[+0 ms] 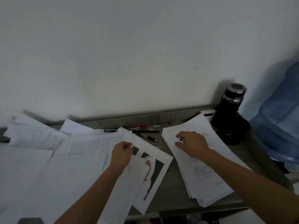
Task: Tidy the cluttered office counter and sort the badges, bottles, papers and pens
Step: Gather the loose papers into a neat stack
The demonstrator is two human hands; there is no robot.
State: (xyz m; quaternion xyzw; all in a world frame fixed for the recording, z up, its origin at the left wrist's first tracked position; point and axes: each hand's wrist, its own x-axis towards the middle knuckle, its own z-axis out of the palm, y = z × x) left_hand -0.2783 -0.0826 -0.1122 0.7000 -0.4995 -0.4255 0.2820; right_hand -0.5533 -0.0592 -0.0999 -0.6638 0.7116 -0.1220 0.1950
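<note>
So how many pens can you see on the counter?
4: a red pen, a black pen, a clicky pen and a dark pen beside papers; more may hide underneath.

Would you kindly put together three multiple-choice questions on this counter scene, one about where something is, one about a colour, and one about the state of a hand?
1. Where does the dark flask stand?
A. At the counter's far right, by the wall
B. At the front left edge
C. On the left paper spread

2. What colour is the big water jug at the right edge?
A. Green
B. Blue
C. Yellow

3. What is the left hand doing?
A. Holding a pen
B. Resting flat on bare counter
C. Pinching the edge of paper sheets

Answers:
1 A: the flask sits beside the wall at the right end, just past the right paper stack.
2 B: its translucent body shows blue.
3 C: thumb and fingers close on the sheets' edge, while the right hand spreads open over the right stack and the pens lie untouched.
</note>
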